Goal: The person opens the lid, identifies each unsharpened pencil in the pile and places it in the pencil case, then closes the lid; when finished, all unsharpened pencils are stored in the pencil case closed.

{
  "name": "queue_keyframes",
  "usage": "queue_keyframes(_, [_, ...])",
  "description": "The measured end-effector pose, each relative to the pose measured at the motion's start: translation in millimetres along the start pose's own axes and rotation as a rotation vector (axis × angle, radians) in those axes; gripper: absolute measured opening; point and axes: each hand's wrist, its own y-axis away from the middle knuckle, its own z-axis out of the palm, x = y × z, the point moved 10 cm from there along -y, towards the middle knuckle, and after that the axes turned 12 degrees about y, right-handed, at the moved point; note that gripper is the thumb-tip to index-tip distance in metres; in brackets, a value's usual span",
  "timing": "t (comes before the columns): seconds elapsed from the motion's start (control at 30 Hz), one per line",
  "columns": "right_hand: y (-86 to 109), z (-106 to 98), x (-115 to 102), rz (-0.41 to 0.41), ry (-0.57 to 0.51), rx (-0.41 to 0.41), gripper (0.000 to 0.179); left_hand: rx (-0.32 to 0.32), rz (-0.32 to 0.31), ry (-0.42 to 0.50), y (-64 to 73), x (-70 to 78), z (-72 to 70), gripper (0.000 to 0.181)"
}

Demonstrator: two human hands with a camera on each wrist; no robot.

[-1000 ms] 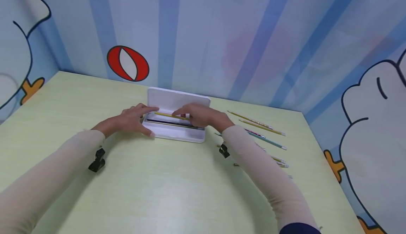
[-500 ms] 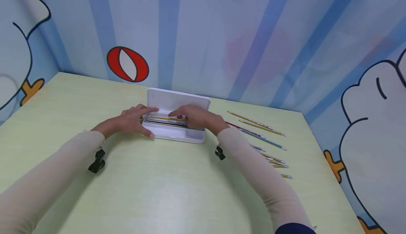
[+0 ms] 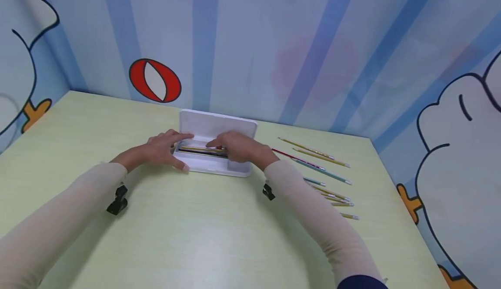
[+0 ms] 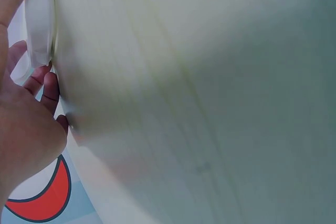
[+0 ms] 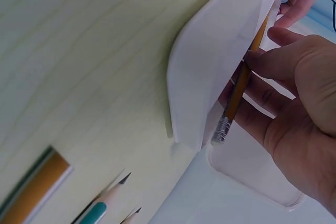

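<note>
Left hand (image 3: 160, 149) grips the end of the white case (image 3: 209, 166), and right hand (image 3: 240, 146) pinches 1 yellow pencil (image 5: 242, 81) inside it! Slim, straight, the pencil shows off a shiny silver band near its end, running lengthwise close to a dark pencil (image 3: 203, 153). Smooth walls on that case, rounded corners, a long rectangle, lid (image 3: 215, 121) tilted up at the back. Underneath, a pale table (image 3: 176, 223) with faint wood grain; behind the lid, striped backdrop (image 3: 250, 41). Loose pencils (image 3: 322, 171) fan out on the right, beyond the case, while tabletop stretches wide in front of it.
</note>
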Motion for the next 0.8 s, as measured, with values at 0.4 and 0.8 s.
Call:
queue_keyframes(0.4, [-1.9, 2, 0, 0.016, 0.01, 0.002, 0.052, -0.001, -0.003, 0.003, -2.4, -2.5, 0.5, 0.102])
queue_keyframes(0.8, [10.0, -16, 1, -0.038, -0.065, 0.059, 0.045, -0.005, -0.007, -0.006, 0.0, -1.7, 0.0, 0.104])
